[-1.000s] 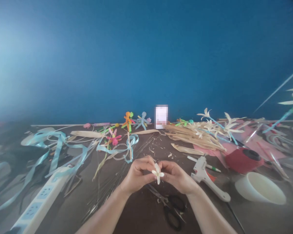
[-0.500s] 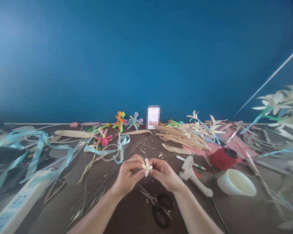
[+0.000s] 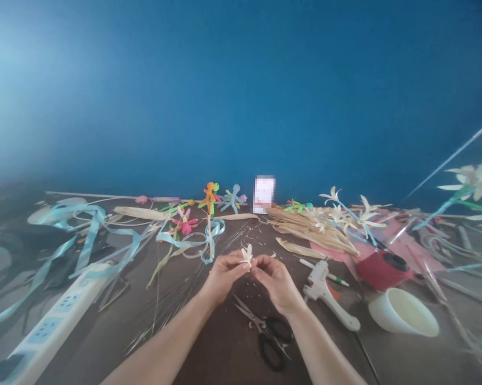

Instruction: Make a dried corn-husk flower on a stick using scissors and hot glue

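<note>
A small cream flower with pointed petals is held upright between my two hands, above the middle of the dark table. My left hand pinches its base from the left with thumb and fingers. From the right, my right hand pinches the same base, fingertips close to those of the left. Black-handled scissors lie partly open below the hands. Small cream scraps are scattered behind them.
To the right lie a white glue gun, a white cup and a red roll. Dried husks lie behind. On the left are a power strip, blue ribbon and thin wires.
The flower has tilted from facing the camera to pointing up, with its petals closer together. Both hands remain on it. The whole view has shifted, so the table things appear further right.
</note>
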`<move>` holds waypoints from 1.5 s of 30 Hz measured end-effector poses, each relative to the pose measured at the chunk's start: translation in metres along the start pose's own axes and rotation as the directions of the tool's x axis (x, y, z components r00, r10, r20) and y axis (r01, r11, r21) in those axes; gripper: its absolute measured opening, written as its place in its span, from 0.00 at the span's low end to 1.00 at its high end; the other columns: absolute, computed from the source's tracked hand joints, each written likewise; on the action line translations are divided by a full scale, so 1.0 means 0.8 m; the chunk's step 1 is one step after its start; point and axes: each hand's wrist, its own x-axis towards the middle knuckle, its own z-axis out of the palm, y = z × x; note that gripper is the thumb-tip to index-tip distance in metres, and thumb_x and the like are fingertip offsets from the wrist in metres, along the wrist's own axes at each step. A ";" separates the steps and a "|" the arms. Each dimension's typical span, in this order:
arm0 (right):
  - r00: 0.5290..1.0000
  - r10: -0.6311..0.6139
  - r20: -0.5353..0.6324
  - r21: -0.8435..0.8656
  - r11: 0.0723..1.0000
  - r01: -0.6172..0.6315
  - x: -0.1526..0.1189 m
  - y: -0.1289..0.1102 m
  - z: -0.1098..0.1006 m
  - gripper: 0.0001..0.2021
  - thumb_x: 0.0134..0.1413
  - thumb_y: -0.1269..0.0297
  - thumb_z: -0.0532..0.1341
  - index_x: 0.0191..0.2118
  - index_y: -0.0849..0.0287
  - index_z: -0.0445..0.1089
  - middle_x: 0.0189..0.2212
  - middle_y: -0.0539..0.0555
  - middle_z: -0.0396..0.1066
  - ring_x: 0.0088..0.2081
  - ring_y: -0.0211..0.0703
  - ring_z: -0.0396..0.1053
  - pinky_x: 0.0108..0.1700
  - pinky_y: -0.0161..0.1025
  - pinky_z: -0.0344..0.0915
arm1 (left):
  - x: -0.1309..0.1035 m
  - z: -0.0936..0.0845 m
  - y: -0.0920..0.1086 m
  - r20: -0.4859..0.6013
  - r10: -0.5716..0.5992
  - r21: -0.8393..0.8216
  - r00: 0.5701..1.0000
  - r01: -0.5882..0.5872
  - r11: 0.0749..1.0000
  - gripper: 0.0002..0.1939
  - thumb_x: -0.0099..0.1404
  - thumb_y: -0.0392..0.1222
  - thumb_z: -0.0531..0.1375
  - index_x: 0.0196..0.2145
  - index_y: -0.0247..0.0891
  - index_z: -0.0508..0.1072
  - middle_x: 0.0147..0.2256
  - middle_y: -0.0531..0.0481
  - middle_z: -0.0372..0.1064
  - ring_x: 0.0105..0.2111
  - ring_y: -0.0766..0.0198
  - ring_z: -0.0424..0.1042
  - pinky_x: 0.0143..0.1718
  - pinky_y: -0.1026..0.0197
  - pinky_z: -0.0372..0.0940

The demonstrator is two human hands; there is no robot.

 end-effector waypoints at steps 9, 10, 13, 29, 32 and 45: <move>0.858 -0.333 -0.391 -0.240 0.937 0.255 0.000 -0.024 -0.018 0.10 0.48 0.61 0.59 0.35 0.60 0.65 0.26 0.50 0.66 0.28 0.38 0.64 0.32 0.36 0.61 | 0.020 -0.020 -0.011 -0.335 -0.047 -0.214 0.941 -0.027 0.976 0.05 0.48 0.39 0.63 0.19 0.35 0.74 0.26 0.50 0.69 0.28 0.66 0.66 0.34 0.63 0.61; 0.783 -0.408 -0.469 -0.295 0.908 0.296 -0.001 -0.028 -0.023 0.09 0.49 0.61 0.58 0.35 0.60 0.65 0.25 0.50 0.65 0.27 0.37 0.64 0.32 0.36 0.61 | 0.023 -0.024 -0.009 -0.363 -0.037 -0.244 0.931 -0.057 0.968 0.06 0.48 0.40 0.63 0.19 0.35 0.73 0.25 0.50 0.68 0.28 0.67 0.66 0.34 0.63 0.61; 0.639 -0.557 -0.531 -0.495 0.816 0.299 -0.005 -0.039 -0.031 0.08 0.50 0.61 0.57 0.34 0.60 0.65 0.25 0.49 0.64 0.26 0.36 0.63 0.31 0.35 0.60 | 0.028 -0.032 0.001 -0.421 0.017 -0.268 0.907 -0.142 0.953 0.06 0.50 0.40 0.62 0.21 0.36 0.73 0.26 0.51 0.68 0.27 0.69 0.66 0.34 0.64 0.61; 0.982 -0.115 0.151 -0.968 0.185 0.171 -0.007 0.000 0.007 0.08 0.51 0.71 0.54 0.30 0.58 0.71 0.30 0.54 0.66 0.36 0.43 0.63 0.40 0.38 0.57 | 0.029 -0.047 0.017 -0.636 0.288 0.081 0.716 -0.309 0.947 0.07 0.53 0.42 0.60 0.26 0.35 0.72 0.28 0.51 0.70 0.29 0.69 0.68 0.32 0.67 0.62; 0.985 -0.091 0.150 -0.969 0.185 0.164 -0.007 0.001 0.011 0.08 0.51 0.70 0.55 0.32 0.58 0.71 0.31 0.55 0.66 0.37 0.44 0.63 0.41 0.38 0.56 | 0.031 -0.050 0.015 -0.633 0.289 0.081 0.718 -0.309 0.947 0.06 0.54 0.41 0.60 0.27 0.35 0.72 0.29 0.51 0.69 0.28 0.71 0.67 0.32 0.68 0.61; 0.829 -0.271 0.489 -0.723 0.406 0.559 -0.034 -0.029 0.050 0.26 0.48 0.70 0.56 0.55 0.55 0.54 0.38 0.55 0.67 0.39 0.45 0.62 0.43 0.42 0.57 | 0.028 -0.015 0.022 -0.623 0.072 -0.111 0.779 -0.180 0.977 0.09 0.52 0.42 0.61 0.30 0.35 0.71 0.28 0.51 0.69 0.26 0.71 0.66 0.28 0.68 0.59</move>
